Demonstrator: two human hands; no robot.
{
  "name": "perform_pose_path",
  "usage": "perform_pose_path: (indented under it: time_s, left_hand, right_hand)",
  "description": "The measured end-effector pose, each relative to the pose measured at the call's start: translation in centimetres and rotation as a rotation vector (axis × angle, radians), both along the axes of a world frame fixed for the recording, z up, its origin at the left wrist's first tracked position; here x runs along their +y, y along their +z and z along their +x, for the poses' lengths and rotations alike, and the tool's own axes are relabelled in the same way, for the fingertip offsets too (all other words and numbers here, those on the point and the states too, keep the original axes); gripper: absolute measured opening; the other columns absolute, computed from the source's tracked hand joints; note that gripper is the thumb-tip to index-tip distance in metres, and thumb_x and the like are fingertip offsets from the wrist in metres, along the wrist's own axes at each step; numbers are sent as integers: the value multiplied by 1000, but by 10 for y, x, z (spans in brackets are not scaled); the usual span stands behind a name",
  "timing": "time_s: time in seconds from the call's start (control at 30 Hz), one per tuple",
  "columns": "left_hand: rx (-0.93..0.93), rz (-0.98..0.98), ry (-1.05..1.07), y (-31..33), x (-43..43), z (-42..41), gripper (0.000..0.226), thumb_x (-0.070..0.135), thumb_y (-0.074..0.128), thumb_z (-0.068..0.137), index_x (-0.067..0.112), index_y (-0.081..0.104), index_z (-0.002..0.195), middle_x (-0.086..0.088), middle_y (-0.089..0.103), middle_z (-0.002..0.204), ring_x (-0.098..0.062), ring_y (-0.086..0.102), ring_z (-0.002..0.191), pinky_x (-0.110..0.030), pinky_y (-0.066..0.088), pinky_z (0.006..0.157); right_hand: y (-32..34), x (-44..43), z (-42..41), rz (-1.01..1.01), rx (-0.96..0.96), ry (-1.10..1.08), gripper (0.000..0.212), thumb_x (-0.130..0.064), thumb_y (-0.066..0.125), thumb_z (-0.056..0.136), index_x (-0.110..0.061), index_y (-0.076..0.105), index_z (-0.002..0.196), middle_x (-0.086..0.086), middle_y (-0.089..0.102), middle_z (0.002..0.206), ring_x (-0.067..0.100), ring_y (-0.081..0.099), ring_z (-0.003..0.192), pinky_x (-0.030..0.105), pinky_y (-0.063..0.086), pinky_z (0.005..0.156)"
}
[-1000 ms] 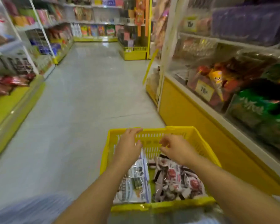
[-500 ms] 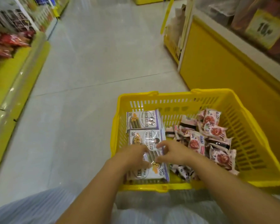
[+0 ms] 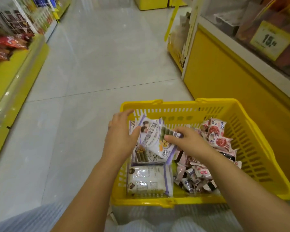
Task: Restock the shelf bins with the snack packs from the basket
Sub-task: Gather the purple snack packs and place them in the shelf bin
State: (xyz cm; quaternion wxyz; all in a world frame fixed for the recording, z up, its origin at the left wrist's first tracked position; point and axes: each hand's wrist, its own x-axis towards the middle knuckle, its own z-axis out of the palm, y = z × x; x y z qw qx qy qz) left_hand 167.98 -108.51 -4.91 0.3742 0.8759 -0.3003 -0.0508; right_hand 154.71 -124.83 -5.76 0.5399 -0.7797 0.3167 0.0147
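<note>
A yellow plastic basket (image 3: 251, 158) sits on the floor in front of me. Its left half holds flat purple-and-white snack packs (image 3: 149, 180); its right half holds a heap of small pink-and-white packs (image 3: 216, 136). One purple-and-white pack (image 3: 155, 138) is lifted and tilted above the others. My right hand (image 3: 189, 141) pinches its right edge. My left hand (image 3: 120, 136) presses against its left side, fingers spread. The shelf bins (image 3: 273, 34) with a yellow price tag are at the upper right.
A yellow shelf base (image 3: 224, 71) runs along the right of the aisle, close to the basket. On the left, a low yellow shelf (image 3: 12, 77) carries red packs (image 3: 5, 46). Grey tiled floor (image 3: 97, 64) stretches ahead between them.
The view has tipped down from the aisle to the basket. My hands went from its near pack to one purple-and-white pack, now raised and tilted.
</note>
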Motion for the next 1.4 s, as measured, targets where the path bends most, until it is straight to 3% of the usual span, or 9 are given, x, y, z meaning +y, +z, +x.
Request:
perform_pose_path:
  time_s: [0.13, 0.23, 0.4, 0.47, 0.57, 0.83, 1.07, 1.2, 1.4]
  left_hand:
    - [384, -247, 100, 1, -10, -11, 44, 33, 59, 93, 38, 40, 132, 17, 50, 118, 4, 57, 103, -19, 46, 85]
    - [639, -403, 54, -9, -14, -19, 27, 26, 55, 96, 30, 53, 123, 9, 67, 114, -1, 67, 95, -25, 53, 84]
    - [576, -357, 205, -20, 1, -5, 29, 29, 60, 93, 24, 55, 121, 7, 67, 111, -13, 66, 100, -29, 52, 80]
    - [536, -324, 241, -20, 6, -1, 32, 29, 61, 93, 21, 53, 123, 6, 66, 110, -15, 65, 101, -30, 52, 80]
    - [542, -316, 249, -20, 6, 4, 40, 31, 62, 92, 18, 50, 128, 1, 66, 115, -19, 65, 102, -45, 53, 91]
    - [524, -360, 254, -23, 8, 8, 34, 32, 60, 93, 22, 52, 124, 6, 67, 111, -15, 67, 99, -44, 54, 88]
    - [536, -431, 297, -25, 8, 11, 23, 37, 49, 98, 27, 53, 118, 6, 69, 108, -13, 69, 93, -32, 55, 76]
    - [486, -443, 291, -20, 10, 14, 19, 34, 47, 99, 27, 51, 117, 6, 67, 110, -13, 67, 96, -27, 52, 72]
    - [564, -418, 117, -17, 8, 7, 21, 30, 46, 100, 29, 51, 120, 12, 67, 110, -1, 68, 92, -23, 55, 73]
  right_hand:
    - [0, 22, 15, 325, -198, -340, 25, -28, 66, 89, -10, 63, 106, 6, 68, 99, 19, 67, 85, 30, 57, 75]
    - [-3, 40, 21, 456, -189, -256, 23, -29, 63, 91, -14, 64, 109, 4, 69, 99, 15, 69, 79, 25, 57, 72]
    - [-17, 34, 8, 72, 59, -41, 36, -50, 50, 93, -19, 68, 96, 3, 70, 97, 17, 67, 88, 35, 54, 84]
    - [-32, 32, -1, -106, 292, 88, 38, -47, 54, 93, -10, 62, 99, 4, 65, 96, 17, 61, 86, 32, 49, 80]
    - [-51, 39, -9, -42, 434, 139, 31, -39, 65, 88, -16, 47, 101, 0, 54, 92, 10, 51, 74, 24, 42, 63]
    - [-53, 39, -4, 222, 346, 7, 48, -34, 78, 77, -23, 42, 107, 1, 52, 99, 14, 54, 73, 23, 48, 56]
    - [-26, 44, 3, 171, 217, 372, 25, -35, 66, 87, -34, 59, 111, -12, 53, 100, 6, 61, 64, 17, 51, 57]
    - [8, 23, 7, 284, 82, 214, 16, -18, 58, 92, -24, 73, 94, -4, 71, 74, 14, 65, 64, 25, 55, 65]
    - [38, -7, 13, 369, -94, -70, 14, -18, 59, 90, -15, 72, 93, 4, 73, 86, 17, 67, 82, 43, 43, 104]
